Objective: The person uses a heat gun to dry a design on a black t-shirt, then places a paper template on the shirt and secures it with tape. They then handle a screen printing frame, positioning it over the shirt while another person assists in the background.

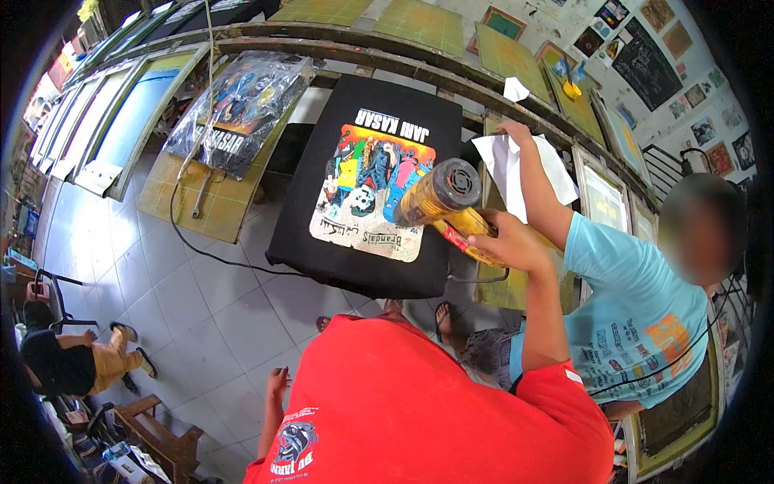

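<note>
Clear plastic makes up one bag (278,77) well ahead of the left hand (277,382), with a black printed garment (226,125) inside. That hand hangs loose, holding nothing visible. The right hand (516,240) grasps one yellow heat gun (439,195) by its handle; the barrel slants, vented end up, front end pointing down-left toward one black printed shirt (292,211) left of this hand.

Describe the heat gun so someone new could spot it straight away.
Find the black cloth in the middle, then the right edge of its colourful print. There the right grip holds the heat gun. Its yellow barrel and round, black, vented end set it apart from the flat print.
</note>
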